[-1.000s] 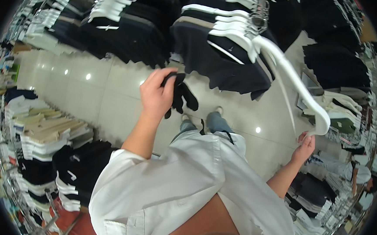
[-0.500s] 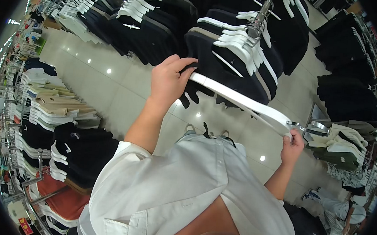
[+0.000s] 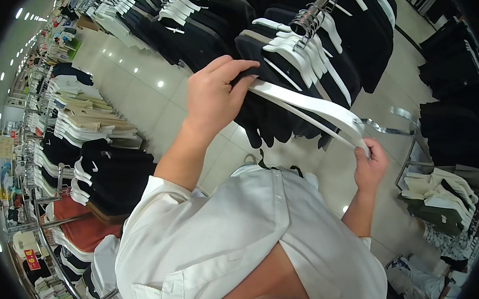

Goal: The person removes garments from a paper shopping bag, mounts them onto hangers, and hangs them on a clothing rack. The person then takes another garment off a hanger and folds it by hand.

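A white hanger (image 3: 309, 103) slants across in front of me, its metal hook (image 3: 388, 127) pointing right. My left hand (image 3: 217, 92) is closed at the hanger's left end, thumb and fingers pinching the edge of a black garment (image 3: 253, 114) there. Whether the fingers also grip the hanger tip cannot be seen. My right hand (image 3: 370, 165) is closed on the hanger's right-hand part, near the hook and the lower bar. Dark cloth with a lobed lower edge hangs behind the hanger.
Just beyond my hands, a metal rail (image 3: 310, 18) holds dark clothes on white hangers (image 3: 296, 50). Racks of shirts (image 3: 94, 117) line the left side, with black clothes (image 3: 113, 174) nearer. Light and olive garments (image 3: 442, 191) hang at right. A person (image 3: 427, 282) is at lower right.
The hanger's right end and hook have swung up and slightly away from me. Both hands have risen a little and keep their hold. The view has shifted slightly.
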Motion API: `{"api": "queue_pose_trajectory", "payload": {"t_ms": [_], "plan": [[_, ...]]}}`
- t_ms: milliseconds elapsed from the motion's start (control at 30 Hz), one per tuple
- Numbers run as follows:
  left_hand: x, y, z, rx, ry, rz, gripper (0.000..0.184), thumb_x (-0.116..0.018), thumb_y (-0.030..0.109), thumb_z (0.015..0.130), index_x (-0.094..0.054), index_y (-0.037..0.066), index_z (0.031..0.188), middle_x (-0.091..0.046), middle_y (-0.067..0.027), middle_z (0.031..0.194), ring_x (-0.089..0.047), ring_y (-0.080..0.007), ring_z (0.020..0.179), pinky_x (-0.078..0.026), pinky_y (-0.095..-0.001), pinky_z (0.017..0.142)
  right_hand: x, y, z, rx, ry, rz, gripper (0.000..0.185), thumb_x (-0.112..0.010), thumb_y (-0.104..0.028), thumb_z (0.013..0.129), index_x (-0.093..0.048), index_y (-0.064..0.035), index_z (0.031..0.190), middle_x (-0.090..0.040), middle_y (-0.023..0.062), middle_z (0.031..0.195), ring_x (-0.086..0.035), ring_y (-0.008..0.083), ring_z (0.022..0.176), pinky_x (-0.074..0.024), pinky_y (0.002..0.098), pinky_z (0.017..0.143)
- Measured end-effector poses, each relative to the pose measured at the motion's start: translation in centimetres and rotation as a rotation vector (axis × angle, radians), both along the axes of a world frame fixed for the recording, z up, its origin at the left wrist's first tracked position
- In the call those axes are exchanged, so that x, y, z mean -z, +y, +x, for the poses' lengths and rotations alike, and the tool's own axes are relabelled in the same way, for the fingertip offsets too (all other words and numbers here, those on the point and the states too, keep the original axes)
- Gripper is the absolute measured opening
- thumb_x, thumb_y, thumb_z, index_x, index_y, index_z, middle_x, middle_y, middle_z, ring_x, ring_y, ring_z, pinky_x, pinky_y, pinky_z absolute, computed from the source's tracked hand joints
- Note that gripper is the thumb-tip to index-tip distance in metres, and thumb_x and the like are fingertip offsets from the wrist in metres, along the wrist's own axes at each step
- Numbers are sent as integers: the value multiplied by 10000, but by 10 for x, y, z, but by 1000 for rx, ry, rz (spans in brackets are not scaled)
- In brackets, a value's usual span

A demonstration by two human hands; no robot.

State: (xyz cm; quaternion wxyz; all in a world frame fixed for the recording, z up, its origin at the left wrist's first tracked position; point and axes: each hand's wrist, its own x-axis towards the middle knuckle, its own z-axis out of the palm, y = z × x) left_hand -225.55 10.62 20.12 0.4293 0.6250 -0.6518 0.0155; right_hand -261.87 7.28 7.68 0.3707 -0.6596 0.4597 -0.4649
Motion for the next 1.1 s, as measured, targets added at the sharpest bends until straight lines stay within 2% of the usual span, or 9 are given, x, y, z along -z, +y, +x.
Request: {"api": "queue_pose_trajectory", "payload": {"t_ms": [133,300,400,467,533,667,700,900,1100], "plan": [[-13,-6,-34,138,32,-20,206,-762,-1,827,-787,43,1027,-653,-107,767,-605,-224,628,-464,-305,588,-10,17,37,-39,-18,97,157,-787,-82,902,-690,-3,998,-660,15,895,-584,102,812,-465,252,728],[-32,-9,-51,322,82,85,248,-748,17,828,-785,28,1073,-624,-88,732,-580,-197,616,-470,-307,594,4,30,59,-80,-160,186,198,-802,-132,907,-689,-1,1003,-650,-2,885,-579,93,812,-464,248,725],[-43,-2,-44,530,-41,22,343,-753,51,809,-775,23,1150,-633,-91,789,-593,-204,691,-490,-319,656,9,35,55,-40,-191,93,208,-797,-160,918,-690,-5,1007,-650,1,881,-572,86,816,-461,249,730],[-62,4,-28,509,-339,-46,559,-856,218,740,-738,46,1259,-649,-116,1088,-597,-291,1008,-484,-398,899,11,36,44,-42,-220,116,213,-795,-170,923,-695,-8,1017,-664,4,894,-582,86,827,-468,248,747],[-58,-1,-15,426,-630,-99,617,-883,287,705,-736,67,1262,-645,-105,1118,-588,-321,1078,-485,-431,918,9,41,37,-29,-258,170,219,-793,-179,928,-699,-9,1028,-679,7,909,-594,87,842,-477,249,765],[-37,-11,8,371,-662,11,643,-899,131,569,-753,113,1194,-649,-84,1125,-646,-283,1000,-518,-436,903,-1,45,33,-70,-284,279,227,-802,-176,925,-720,-7,1054,-713,10,949,-618,87,877,-500,256,801],[-36,-13,8,390,-653,26,659,-897,90,511,-751,105,1154,-659,-77,1101,-665,-272,926,-539,-411,847,-4,46,33,-86,-267,291,227,-804,-175,924,-725,-8,1055,-716,11,950,-618,86,876,-502,258,800],[-41,-9,-4,348,-471,52,583,-910,187,564,-742,80,1111,-678,-64,1028,-667,-302,902,-538,-393,783,-13,54,26,5,-191,389,212,-809,-125,899,-735,-5,1057,-723,11,962,-630,88,875,-511,266,794],[-42,-19,14,432,-677,-48,542,-888,191,597,-745,85,1108,-692,-65,1004,-663,-299,932,-521,-415,853,-3,45,21,5,-210,219,215,-806,-29,855,-732,-2,1055,-718,28,977,-638,108,898,-508,270,818]]}}
